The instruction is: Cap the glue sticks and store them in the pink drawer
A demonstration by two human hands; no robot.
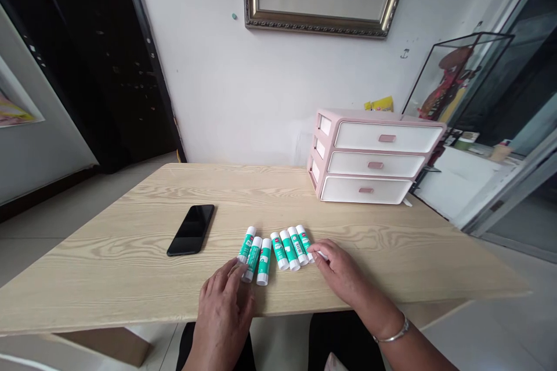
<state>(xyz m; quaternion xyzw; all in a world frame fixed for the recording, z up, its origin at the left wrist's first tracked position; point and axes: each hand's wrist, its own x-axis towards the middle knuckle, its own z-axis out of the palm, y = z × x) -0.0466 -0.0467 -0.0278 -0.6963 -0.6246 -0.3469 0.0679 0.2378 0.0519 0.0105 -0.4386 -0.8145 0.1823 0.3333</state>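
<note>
Several green-and-white glue sticks lie in two groups on the wooden table [143, 220]. Three form the left group, including a glue stick [263, 262] at its right side. The others lie close together on the right, among them a glue stick [289, 250]. My left hand [224, 304] rests at the near left, fingers loosely bent and apart, fingertips touching the leftmost sticks. My right hand [342, 272] is beside the right group, thumb and forefinger closed around a small white end, apparently of a glue stick; the rest is hidden by the fingers.
A black phone [191, 230] lies on the table left of the glue sticks. At the back right stands a pink and white drawer unit [374, 156], with a yellow packet [380, 104] behind its top. The table's front edge runs just before my legs.
</note>
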